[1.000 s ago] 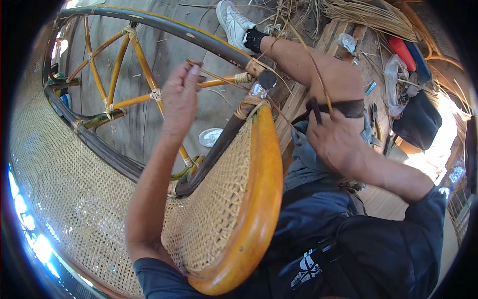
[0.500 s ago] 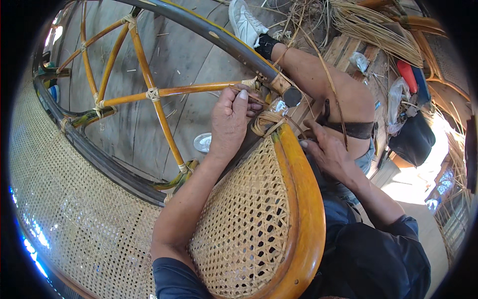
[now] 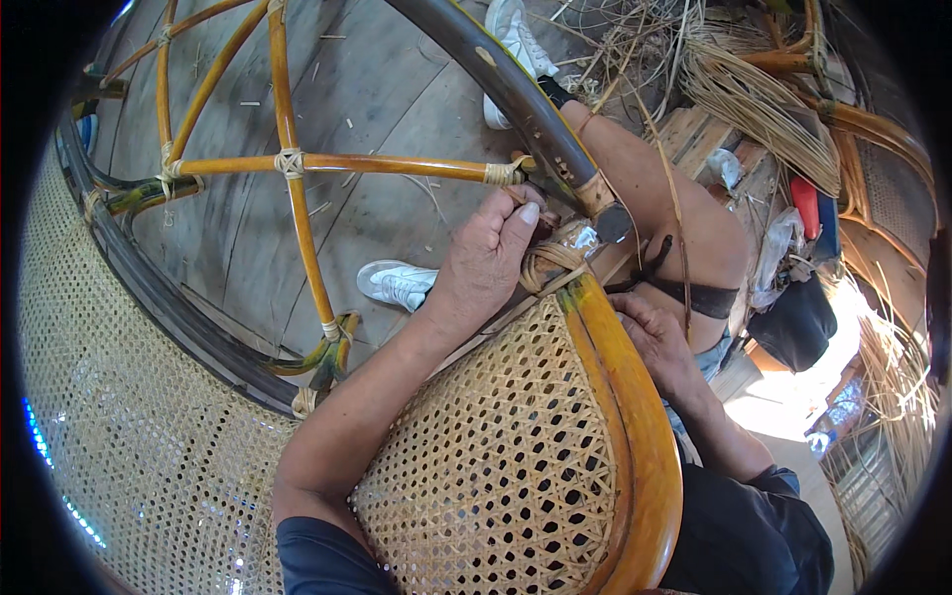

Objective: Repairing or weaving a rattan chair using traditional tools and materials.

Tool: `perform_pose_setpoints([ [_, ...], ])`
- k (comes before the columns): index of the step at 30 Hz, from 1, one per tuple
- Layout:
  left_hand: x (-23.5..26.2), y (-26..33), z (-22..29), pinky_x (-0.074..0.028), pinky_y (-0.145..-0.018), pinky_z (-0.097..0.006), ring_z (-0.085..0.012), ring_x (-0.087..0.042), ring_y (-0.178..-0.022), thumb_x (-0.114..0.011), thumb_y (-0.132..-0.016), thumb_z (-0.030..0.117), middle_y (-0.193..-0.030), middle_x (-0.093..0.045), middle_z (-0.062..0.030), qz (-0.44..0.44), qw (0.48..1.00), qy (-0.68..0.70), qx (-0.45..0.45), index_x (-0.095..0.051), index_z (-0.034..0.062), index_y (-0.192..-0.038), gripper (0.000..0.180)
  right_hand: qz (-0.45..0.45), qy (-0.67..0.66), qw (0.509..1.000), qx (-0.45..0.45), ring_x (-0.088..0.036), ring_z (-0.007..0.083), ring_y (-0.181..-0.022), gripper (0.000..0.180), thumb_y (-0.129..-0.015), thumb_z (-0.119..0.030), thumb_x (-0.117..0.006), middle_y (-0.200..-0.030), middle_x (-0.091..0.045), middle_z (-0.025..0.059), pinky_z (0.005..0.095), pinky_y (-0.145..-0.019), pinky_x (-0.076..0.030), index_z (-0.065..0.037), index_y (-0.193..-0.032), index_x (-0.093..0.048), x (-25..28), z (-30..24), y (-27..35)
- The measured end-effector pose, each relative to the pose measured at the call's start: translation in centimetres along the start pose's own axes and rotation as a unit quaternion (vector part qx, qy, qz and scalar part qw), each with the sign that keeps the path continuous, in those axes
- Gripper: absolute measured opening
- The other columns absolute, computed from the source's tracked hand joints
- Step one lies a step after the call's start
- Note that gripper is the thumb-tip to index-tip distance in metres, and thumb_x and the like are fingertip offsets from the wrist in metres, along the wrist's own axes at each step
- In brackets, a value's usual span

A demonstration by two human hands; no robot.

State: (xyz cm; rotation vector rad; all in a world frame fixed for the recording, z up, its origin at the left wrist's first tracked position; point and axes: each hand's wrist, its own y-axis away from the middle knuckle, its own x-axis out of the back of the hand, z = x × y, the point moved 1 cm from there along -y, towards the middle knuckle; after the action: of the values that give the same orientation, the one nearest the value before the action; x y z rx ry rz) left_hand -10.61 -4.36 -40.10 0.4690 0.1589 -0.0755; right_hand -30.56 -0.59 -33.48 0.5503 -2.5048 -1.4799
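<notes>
A rattan chair frame with a woven cane panel (image 3: 486, 436) lies across my lap, edged by a glossy yellow-brown rail (image 3: 635, 436). At its upper corner, pale rattan binding (image 3: 547, 266) wraps the joint beside the cut end of a dark pole (image 3: 615, 224). My left hand (image 3: 488, 243) is closed just left of this joint, thumb against curled fingers, a thin brown rattan strip (image 3: 513, 195) showing at the fingertips. To the right of the rail, my right hand (image 3: 656, 342) has its fingers curled; their tips are partly hidden, and what they hold cannot be made out.
Crossed rattan struts (image 3: 397, 167) span the upper left, tied at their crossings. A large woven cane surface (image 3: 149, 397) fills the left side. Bundled cane strips (image 3: 764, 109) lie at the upper right, near a red-handled thing (image 3: 805, 206), clear plastic bags (image 3: 778, 248) and a black bag (image 3: 796, 322).
The view has shifted, and the joint appears slightly lower and farther right. My right hand has moved down from the binding to beside the rail. My left hand stays by the joint.
</notes>
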Motion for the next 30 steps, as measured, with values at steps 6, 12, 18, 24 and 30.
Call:
perform_pose_setpoints([
  [6, 0.6, 0.0, -0.9, -0.047, -0.072, -0.026, -0.0112, -0.057, -0.077, -0.045, -0.093, 0.014, -0.082, -0.061, -0.0069, -0.011, 0.999, 0.018, 0.039, -0.053, -0.0003, -0.096, 0.017, 0.052, 0.097, 0.990, 0.086, -0.041, 0.0058, -0.056, 0.030, -0.094, -0.018, -0.044, -0.062, -0.043, -0.0020, 0.0209, -0.052, -0.036, -0.001, -0.117, -0.048, -0.3, -0.1, 0.0],
  [12, 0.2, -0.6, -0.5, -0.047, -0.070, -0.024, -0.0101, -0.057, -0.076, -0.044, -0.093, 0.015, -0.083, -0.061, -0.0064, -0.019, 0.991, 0.055, 0.122, -0.054, -0.0021, -0.095, 0.020, 0.094, 0.016, 0.995, 0.003, -0.045, 0.0092, -0.055, 0.028, -0.092, -0.015, -0.043, -0.061, -0.046, 0.0013, 0.0242, -0.051, -0.039, -0.003, -0.116, -0.050, 0.4, 0.6, 0.3],
  [18, 0.2, -0.4, 0.0, -0.048, -0.073, -0.026, -0.0114, -0.058, -0.078, -0.043, -0.094, 0.014, -0.088, -0.061, -0.0083, -0.011, 0.994, 0.026, 0.106, -0.052, -0.0028, -0.096, 0.019, 0.090, 0.129, 0.977, 0.146, -0.059, 0.0322, -0.071, 0.026, -0.089, -0.016, -0.045, -0.076, -0.057, 0.0203, 0.0376, -0.064, -0.046, -0.001, -0.110, -0.052, 0.7, -0.6, 1.0],
  [24, -0.4, -0.4, 0.2, -0.049, -0.074, -0.027, -0.0132, -0.059, -0.080, -0.041, -0.094, 0.014, -0.090, -0.061, -0.0105, 0.008, 0.996, 0.008, 0.094, -0.050, -0.0009, -0.098, 0.017, 0.094, 0.088, 0.972, 0.198, -0.051, 0.0219, -0.071, 0.028, -0.090, -0.018, -0.043, -0.075, -0.052, 0.0132, 0.0321, -0.063, -0.042, 0.001, -0.109, -0.052, 1.1, -1.3, 0.5],
  [30, -0.3, -0.2, 0.1, -0.050, -0.074, -0.027, -0.0136, -0.060, -0.080, -0.041, -0.095, 0.016, -0.091, -0.061, -0.0114, 0.008, 0.998, -0.004, 0.065, -0.050, -0.0006, -0.096, 0.019, 0.055, 0.019, 0.988, 0.140, -0.050, 0.0194, -0.070, 0.030, -0.090, -0.018, -0.043, -0.075, -0.051, 0.0111, 0.0303, -0.063, -0.041, 0.002, -0.110, -0.051, 0.5, -1.9, 1.0],
])
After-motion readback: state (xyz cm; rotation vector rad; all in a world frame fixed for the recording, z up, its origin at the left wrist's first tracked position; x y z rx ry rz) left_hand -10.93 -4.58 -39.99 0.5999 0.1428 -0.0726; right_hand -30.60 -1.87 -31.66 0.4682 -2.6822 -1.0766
